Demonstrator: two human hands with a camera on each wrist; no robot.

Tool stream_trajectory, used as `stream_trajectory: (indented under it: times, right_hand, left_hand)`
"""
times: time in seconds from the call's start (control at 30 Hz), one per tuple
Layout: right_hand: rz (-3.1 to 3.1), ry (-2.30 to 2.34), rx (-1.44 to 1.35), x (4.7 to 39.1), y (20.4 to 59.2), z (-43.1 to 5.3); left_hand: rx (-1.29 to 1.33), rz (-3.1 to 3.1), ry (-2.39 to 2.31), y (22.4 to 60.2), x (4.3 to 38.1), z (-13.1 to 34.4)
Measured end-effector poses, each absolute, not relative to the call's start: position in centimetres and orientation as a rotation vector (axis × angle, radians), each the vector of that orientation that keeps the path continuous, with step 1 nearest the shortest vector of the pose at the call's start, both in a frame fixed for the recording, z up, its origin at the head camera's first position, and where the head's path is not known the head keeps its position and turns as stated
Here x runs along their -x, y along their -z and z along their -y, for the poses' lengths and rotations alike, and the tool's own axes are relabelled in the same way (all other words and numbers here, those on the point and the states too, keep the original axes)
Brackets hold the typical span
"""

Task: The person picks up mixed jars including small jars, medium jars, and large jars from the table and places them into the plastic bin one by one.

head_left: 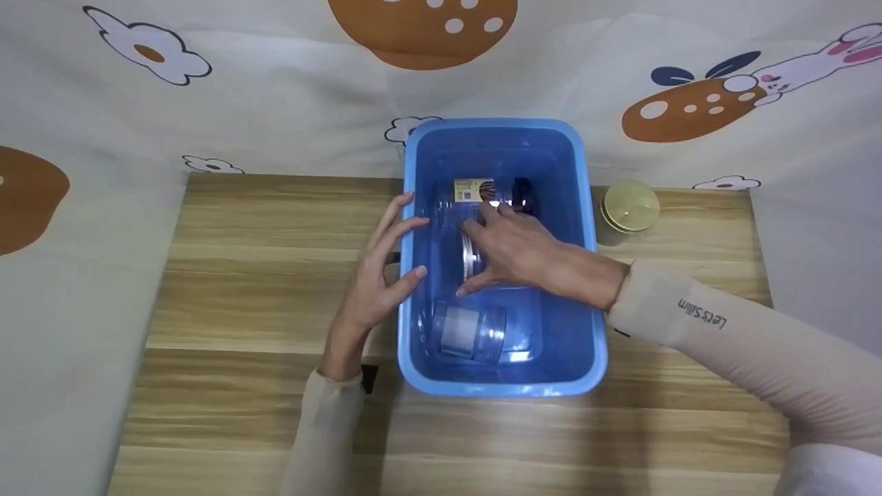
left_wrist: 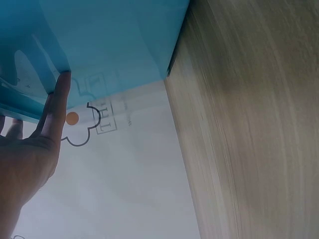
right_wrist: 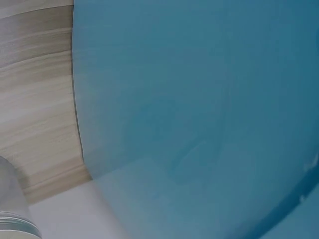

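Both sleeves [head_left: 751, 351] are beige, the right bearing dark lettering [head_left: 701, 313].

The wood-grained tabletop [head_left: 262, 289] in front of the person carries a deep blue tub [head_left: 503, 389] and, just right of it, a round container [head_left: 628, 207] with a pale yellowish top

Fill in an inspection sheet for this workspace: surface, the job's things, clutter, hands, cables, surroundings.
Surface: wood-grain tabletop.
Job's things: blue bin holding a clear labelled jar on its side, a small yellow box, a dark item and a silver-edged item.
Clutter: lidded container to the bin's right.
Hands: left hand rests on the bin's left rim; right hand spans the silver-edged item, whether gripping is unclear.
Cables: nothing seen.
Surroundings: pale wall covering printed with flowers and a rabbit.
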State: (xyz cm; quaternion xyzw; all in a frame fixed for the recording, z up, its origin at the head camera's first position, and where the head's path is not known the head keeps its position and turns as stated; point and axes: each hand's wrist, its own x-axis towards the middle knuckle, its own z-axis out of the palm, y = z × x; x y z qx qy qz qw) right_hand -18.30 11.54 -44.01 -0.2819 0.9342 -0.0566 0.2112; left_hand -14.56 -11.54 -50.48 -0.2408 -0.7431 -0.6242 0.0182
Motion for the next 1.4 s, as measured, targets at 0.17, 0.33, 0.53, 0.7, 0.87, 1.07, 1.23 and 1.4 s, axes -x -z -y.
stream_trajectory:
  times: [0.17,0.33,0.53,0.7,0.87,1.07,1.23,1.4]
  right_hand:
    - [-2.591,0.117,0.776,18.3,44.0,-11.3]
    - [-2.558,0.11,0.761,18.3,44.1,-11.1]
    - [-2.556,0.125,0.801,18.1,44.6,-10.9]
    - [-2.55,0.146,0.829,18.0,44.9,-10.8]
    - [-2.549,0.149,0.844,17.8,45.2,-10.9]
    - [-2.557,0.125,0.878,17.8,45.5,-11.1]
    - [-2.549,0.117,0.887,17.8,45.7,-11.0]
    - [-2.549,0.151,0.872,17.8,45.9,-11.0]
  left_hand:
    - [0.755,2.3,1.947,50.4,14.6,11.6]
    - [0.755,2.298,1.928,50.4,14.6,11.6]
    - [0.751,2.301,1.942,50.4,14.6,11.6]
    - [0.761,2.298,1.939,50.4,14.7,11.6]
    - [0.753,2.306,1.926,50.5,14.6,11.6]
    - [0.746,2.296,1.939,50.5,14.6,11.5]
    - [0.763,2.27,1.943,50.5,14.6,11.4]
    - [0.759,2.288,1.929,50.5,14.6,11.5]
